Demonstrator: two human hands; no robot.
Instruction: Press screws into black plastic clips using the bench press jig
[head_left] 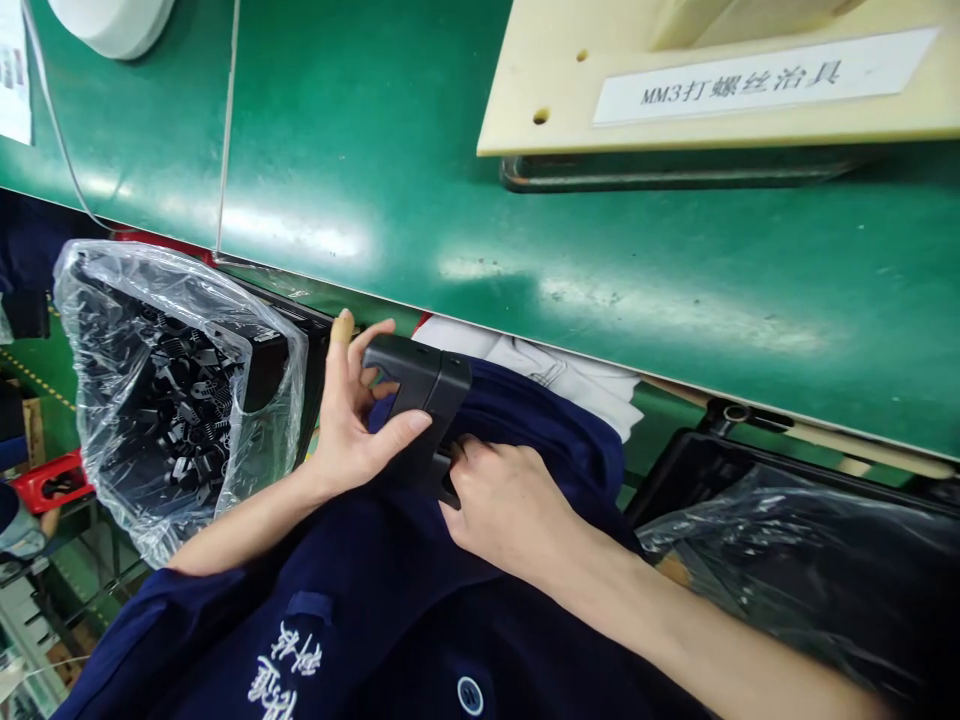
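A black plastic housing (430,385), boxy with a seam across its upper end, is held close to my body over my lap. My left hand (354,425) grips it from the left, the thumb lying on its near face and the fingers around its far side. One fingertip of that hand wears a tan cover. My right hand (510,505) is closed at the housing's lower right edge, its fingers curled into an opening there. The fingertips of my right hand are hidden, so anything small between them cannot be made out.
A green worktable (360,180) runs across in front. On it stands a cream fixture plate (540,80) with a printed label. To the left, a plastic-lined bin (255,400) holds many small black parts. A second lined black bin (787,540) is at the right.
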